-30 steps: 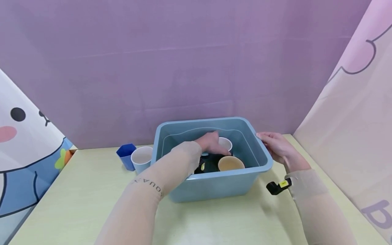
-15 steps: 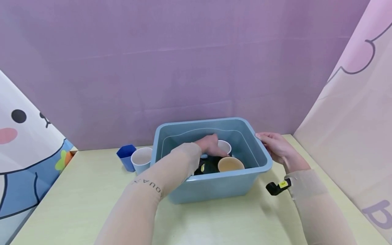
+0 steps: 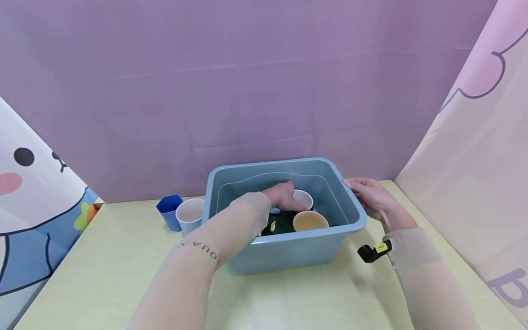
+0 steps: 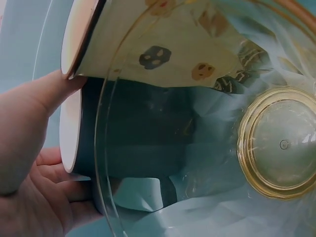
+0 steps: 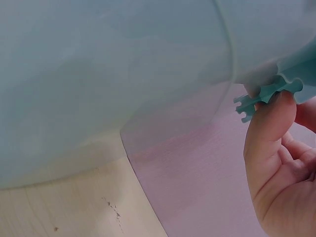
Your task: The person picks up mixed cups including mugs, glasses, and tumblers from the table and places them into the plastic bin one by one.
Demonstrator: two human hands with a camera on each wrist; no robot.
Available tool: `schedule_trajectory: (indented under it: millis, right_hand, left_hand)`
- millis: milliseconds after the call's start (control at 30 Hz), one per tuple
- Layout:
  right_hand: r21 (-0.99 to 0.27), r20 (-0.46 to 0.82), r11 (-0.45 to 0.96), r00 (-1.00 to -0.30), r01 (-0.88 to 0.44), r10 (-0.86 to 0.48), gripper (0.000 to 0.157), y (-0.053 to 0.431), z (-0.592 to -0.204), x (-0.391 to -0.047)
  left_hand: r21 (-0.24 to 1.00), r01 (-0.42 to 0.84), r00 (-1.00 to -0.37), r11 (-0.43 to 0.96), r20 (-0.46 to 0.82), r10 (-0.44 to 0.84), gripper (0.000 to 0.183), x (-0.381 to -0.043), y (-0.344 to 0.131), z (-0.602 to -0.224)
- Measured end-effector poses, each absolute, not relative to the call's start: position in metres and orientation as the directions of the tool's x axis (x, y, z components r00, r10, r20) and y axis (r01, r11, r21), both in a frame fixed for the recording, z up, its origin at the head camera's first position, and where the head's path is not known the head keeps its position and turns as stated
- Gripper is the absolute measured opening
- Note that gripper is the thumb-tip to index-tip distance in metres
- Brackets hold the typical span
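Observation:
My left hand [image 3: 284, 196] reaches down into a blue plastic tub [image 3: 284, 250]. It grips a dark mug [image 4: 133, 131] with a white inside, thumb at the rim and fingers along the handle side. Beside that mug stands a cream cup [image 4: 182, 64] with small printed figures; its tan inside [image 3: 310, 221] shows in the head view. A clear, amber-tinted glass vessel [image 4: 281, 143] fills the near part of the left wrist view. My right hand [image 3: 373, 198] pinches the tub's right rim [image 5: 276, 91] between thumb and fingers.
Left of the tub, a dark blue angular cup [image 3: 170, 213] and a white cup [image 3: 190, 215] stand on the pale wooden table [image 3: 111, 270]. A purple backdrop [image 3: 264, 91] rises close behind the tub. Printed cloth panels [image 3: 491, 174] flank both sides.
The left hand and the white-lined mug have sunk slightly lower in the tub. The right hand keeps its hold on the rim.

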State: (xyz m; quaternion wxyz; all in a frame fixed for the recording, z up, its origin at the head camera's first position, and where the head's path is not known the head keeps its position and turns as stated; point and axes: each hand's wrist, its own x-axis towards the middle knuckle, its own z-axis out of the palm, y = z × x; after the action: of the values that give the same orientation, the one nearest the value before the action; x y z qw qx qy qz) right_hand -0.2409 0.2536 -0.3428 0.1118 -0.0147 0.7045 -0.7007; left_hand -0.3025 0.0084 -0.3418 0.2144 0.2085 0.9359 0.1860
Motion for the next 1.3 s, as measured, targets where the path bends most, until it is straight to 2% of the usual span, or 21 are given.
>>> schedule_trajectory:
  millis: [67,233,333,767,1033,1300]
  right_hand:
    - [-0.990,-0.138,0.020,-0.975,0.136,-0.175,0.021,0.254,-0.343,-0.241]
    - [-0.990,-0.138,0.023,-0.975,0.137,-0.175,0.021,0.255,-0.344,-0.242]
    - [-0.990,-0.140,0.024,-0.974,0.138,-0.175,0.021,0.256,-0.345,-0.242]
    - [-0.991,-0.133,0.008,-0.973,0.133,-0.190,0.021,0.258,-0.346,-0.243]
    - [-0.991,-0.132,-0.007,-0.971,0.136,-0.201,0.022,0.260,-0.346,-0.242]
    - [-0.991,-0.125,-0.013,-0.969,0.131,-0.211,0.021,0.266,-0.342,-0.241]
  left_hand:
    - [0.439,0.318,-0.821,0.840,-0.315,0.475,0.076,-0.303,0.008,-0.342]
    - [0.468,0.347,-0.816,0.813,-0.277,0.507,0.048,-0.302,0.010,-0.340]
    - [0.486,0.337,-0.812,0.806,-0.283,0.510,0.041,-0.302,0.012,-0.339]
    - [0.535,0.326,-0.767,0.780,-0.332,0.549,0.051,-0.302,0.015,-0.339]
    - [0.516,0.341,-0.766,0.786,-0.332,0.551,0.066,-0.300,0.018,-0.332]
    - [0.470,0.395,-0.771,0.789,-0.297,0.563,0.065,-0.299,0.025,-0.324]
